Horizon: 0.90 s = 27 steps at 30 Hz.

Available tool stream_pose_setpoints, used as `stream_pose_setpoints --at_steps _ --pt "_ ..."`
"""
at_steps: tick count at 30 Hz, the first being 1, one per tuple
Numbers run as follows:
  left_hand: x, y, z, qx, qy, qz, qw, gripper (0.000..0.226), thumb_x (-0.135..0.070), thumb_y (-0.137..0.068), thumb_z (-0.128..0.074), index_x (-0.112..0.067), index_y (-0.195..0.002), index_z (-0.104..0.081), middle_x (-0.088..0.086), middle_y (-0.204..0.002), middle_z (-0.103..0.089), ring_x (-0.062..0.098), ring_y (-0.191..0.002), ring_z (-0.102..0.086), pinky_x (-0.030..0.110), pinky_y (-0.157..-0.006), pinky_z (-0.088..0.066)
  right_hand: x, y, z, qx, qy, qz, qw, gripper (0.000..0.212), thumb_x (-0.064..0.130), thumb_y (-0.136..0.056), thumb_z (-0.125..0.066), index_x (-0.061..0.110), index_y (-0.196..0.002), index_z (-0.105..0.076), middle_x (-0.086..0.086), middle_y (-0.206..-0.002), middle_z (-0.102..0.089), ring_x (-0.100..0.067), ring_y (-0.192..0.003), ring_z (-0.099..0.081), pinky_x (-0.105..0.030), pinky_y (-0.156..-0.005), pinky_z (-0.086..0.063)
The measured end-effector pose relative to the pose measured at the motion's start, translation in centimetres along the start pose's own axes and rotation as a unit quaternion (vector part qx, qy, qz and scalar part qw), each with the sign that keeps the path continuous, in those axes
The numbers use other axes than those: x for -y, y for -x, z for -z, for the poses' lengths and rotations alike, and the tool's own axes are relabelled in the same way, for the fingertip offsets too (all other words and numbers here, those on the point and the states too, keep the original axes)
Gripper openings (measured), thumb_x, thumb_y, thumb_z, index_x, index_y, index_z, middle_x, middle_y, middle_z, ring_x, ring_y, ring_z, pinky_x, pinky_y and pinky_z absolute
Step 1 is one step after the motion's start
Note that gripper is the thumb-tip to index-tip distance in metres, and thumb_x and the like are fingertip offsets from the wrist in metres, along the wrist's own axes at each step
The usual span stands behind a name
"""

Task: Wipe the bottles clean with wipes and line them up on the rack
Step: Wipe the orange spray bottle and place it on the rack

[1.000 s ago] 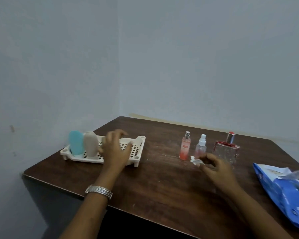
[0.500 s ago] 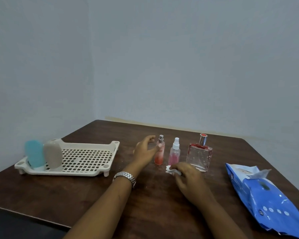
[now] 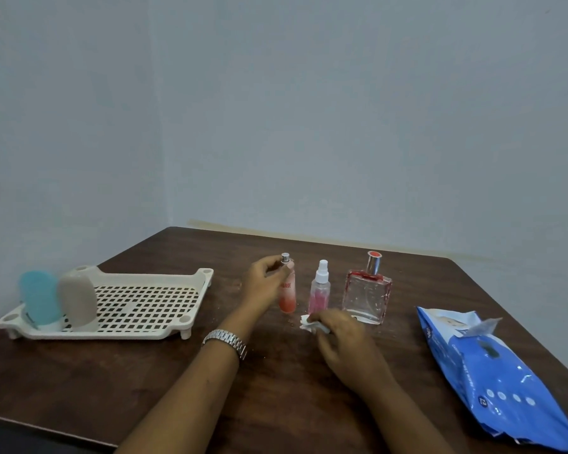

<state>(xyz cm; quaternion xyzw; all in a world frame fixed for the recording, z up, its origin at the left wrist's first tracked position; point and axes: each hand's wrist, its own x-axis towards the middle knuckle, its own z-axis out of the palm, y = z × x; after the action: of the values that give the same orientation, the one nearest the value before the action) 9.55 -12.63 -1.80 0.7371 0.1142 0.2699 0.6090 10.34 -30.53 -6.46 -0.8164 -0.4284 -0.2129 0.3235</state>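
Observation:
My left hand (image 3: 265, 283) grips a slim orange-pink spray bottle (image 3: 288, 298) that stands on the table, fingers curled round its upper part below the silver nozzle. To its right stand a small pink spray bottle (image 3: 319, 290) with a white pump and a square glass perfume bottle (image 3: 367, 293) with a red-topped silver cap. My right hand (image 3: 345, 342) rests on the table in front of them and holds a crumpled white wipe (image 3: 309, 322). A cream slotted rack (image 3: 138, 303) lies at the left, with a blue bottle (image 3: 38, 299) and a beige bottle (image 3: 77, 301) standing at its left end.
A blue pack of wipes (image 3: 492, 375) lies at the right near the table's edge, a wipe sticking out of its opening. The dark wooden table (image 3: 276, 388) sits in a corner with pale walls behind and to the left.
My left hand left the rack, crossed to the right and closed round the slim orange-pink bottle. My right hand stayed on the table with the wipe.

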Motion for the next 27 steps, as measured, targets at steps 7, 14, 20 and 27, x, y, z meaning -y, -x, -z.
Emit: stream_pose_setpoints --at_steps 7,14,20,27 --pt "-0.8 4.9 3.3 0.092 0.043 0.002 0.995 0.019 -0.018 -0.091 -0.061 -0.014 -0.106 -0.071 -0.002 -0.107 -0.071 0.007 -0.099 -0.064 0.01 -0.073 -0.048 1.0 0.1 0.5 -0.057 -0.041 -0.018 0.997 0.027 0.006 -0.086 -0.062 0.022 -0.107 -0.065 0.015 -0.098 -0.06 0.002 -0.089 -0.056 -0.006 -0.077 -0.042" --pt "1.0 7.6 2.3 0.112 0.034 -0.046 0.992 0.024 -0.029 -0.087 -0.068 -0.019 -0.108 -0.07 0.002 -0.114 -0.069 0.011 -0.109 -0.063 0.024 -0.09 -0.052 2.4 0.2 0.7 -0.177 -0.121 -0.039 0.976 0.026 0.0 -0.084 -0.065 0.021 -0.099 -0.063 0.02 -0.089 -0.06 0.001 -0.088 -0.06 -0.019 -0.069 -0.053" --pt "2.3 7.6 2.7 0.026 -0.12 -0.147 0.981 0.034 -0.07 -0.064 -0.065 -0.066 -0.097 -0.059 -0.014 -0.104 -0.058 0.014 -0.107 -0.054 0.041 -0.097 -0.045 4.8 -0.4 0.7 -0.209 -0.226 -0.033 0.951 0.029 -0.009 -0.083 -0.062 0.019 -0.093 -0.064 0.01 -0.093 -0.066 0.004 -0.089 -0.063 -0.012 -0.072 -0.051" --pt "2.6 7.8 2.6 -0.004 -0.123 -0.176 0.977 0.037 -0.068 -0.07 -0.06 -0.046 -0.098 -0.068 -0.014 -0.101 -0.057 0.022 -0.103 -0.055 0.047 -0.087 -0.05 5.2 -1.7 0.2 -0.146 -0.159 0.046 0.975 0.028 0.0 -0.079 -0.071 0.021 -0.098 -0.07 0.014 -0.101 -0.067 -0.003 -0.097 -0.063 -0.023 -0.082 -0.053"
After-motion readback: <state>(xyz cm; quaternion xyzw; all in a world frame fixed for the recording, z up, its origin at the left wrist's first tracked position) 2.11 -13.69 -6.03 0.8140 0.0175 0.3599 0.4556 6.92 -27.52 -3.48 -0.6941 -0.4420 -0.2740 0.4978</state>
